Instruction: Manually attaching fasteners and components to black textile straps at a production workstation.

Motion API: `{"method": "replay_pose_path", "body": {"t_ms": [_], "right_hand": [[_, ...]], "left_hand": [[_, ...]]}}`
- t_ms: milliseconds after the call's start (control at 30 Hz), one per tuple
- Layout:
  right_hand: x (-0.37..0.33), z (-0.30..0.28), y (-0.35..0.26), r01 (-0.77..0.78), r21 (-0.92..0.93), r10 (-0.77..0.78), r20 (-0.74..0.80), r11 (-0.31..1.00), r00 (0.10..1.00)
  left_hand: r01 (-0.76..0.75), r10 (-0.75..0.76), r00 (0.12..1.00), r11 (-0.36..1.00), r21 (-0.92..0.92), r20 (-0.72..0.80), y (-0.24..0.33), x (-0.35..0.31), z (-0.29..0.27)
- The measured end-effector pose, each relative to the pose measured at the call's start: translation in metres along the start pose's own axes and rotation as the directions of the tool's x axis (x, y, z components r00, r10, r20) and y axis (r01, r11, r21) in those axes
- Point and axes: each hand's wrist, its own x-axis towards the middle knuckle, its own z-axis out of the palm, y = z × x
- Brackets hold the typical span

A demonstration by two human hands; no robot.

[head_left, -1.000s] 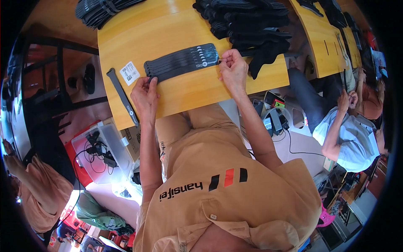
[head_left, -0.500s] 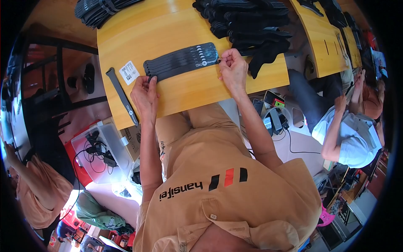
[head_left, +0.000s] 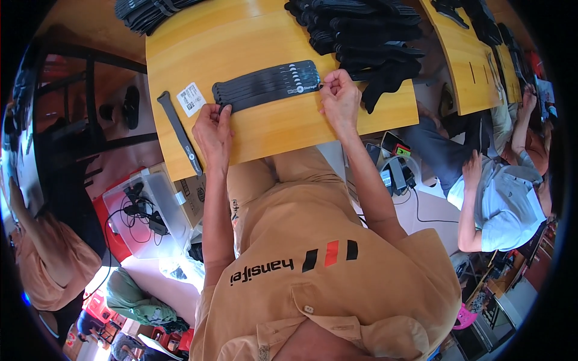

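Note:
A row of black straps [head_left: 259,89] lies overlapped like a fan on the yellow wooden table [head_left: 283,133], white printing near its right end. My left hand [head_left: 214,133] pinches the near left corner of the row, thumb against fingers. At the other end, my right hand [head_left: 341,105] has thumb and fingertips closed on the tip of the nearest strap. A single black strap [head_left: 179,132] lies apart, left of my left hand. Between it and the row is a white printed label [head_left: 191,99].
A big heap of black straps [head_left: 361,30] covers the table's far right, with a bundle of straps [head_left: 147,13] at far left. Below the left edge stands a clear plastic bin [head_left: 144,210] with cables. A co-worker [head_left: 503,204] sits to the right beside another table [head_left: 466,78].
Both hands keep their pinch on the row, which stays nearly the same. The whole view has shifted slightly. The co-workers' arms at the right have moved.

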Motion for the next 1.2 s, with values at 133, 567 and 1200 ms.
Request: {"method": "replay_pose_path", "body": {"t_ms": [133,567,1200], "right_hand": [[0.002,0.003,0.01,0.078,-0.058,-0.079,-0.029,0.995,0.996],[0.001,0.004,0.01,0.23,-0.198,-0.241,-0.035,0.953,0.97],[-0.021,0.013,-0.011,0.72,-0.473,-0.539,0.477,0.508,0.694]], "left_hand": [[0.0,0.0,1.0,1.0,0.003,0.004,-0.001,0.001,0.001],[-0.07,0.082,0.994,0.987,0.145,-0.077,-0.002,0.004,0.0],[-0.638,0.592,0.753,0.55,0.539,0.288,0.005,-0.013,0.024]]}}
